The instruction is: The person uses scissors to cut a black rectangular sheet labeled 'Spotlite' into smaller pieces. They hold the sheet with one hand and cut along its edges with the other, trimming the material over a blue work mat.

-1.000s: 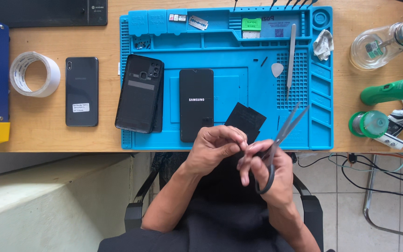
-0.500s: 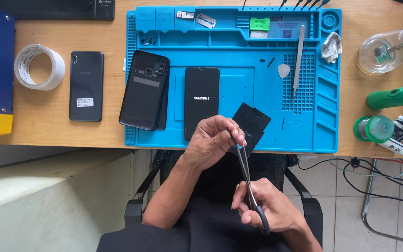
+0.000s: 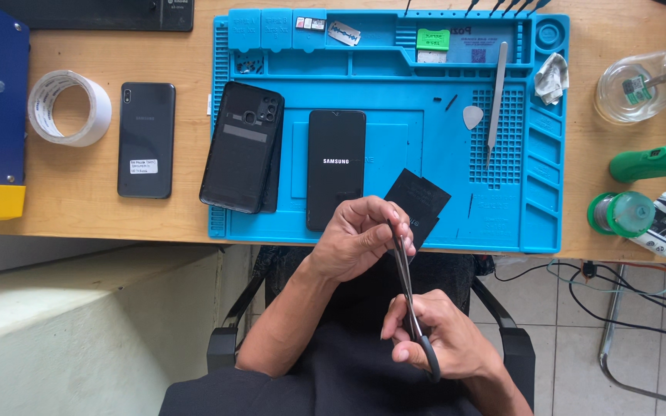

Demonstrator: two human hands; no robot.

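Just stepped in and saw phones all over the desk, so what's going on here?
A seated person is working with scissors at the desk edge. The right hand grips the black handles, and the blades point up towards the left hand, which pinches a black sheet over the blue repair mat. On the mat lie a black phone with a lit screen, a black back cover, tweezers and a pick. Another phone and a tape roll lie to the left.

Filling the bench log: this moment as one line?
left hand: pinches black sheet | right hand: holds black-handled scissors | over blue mat
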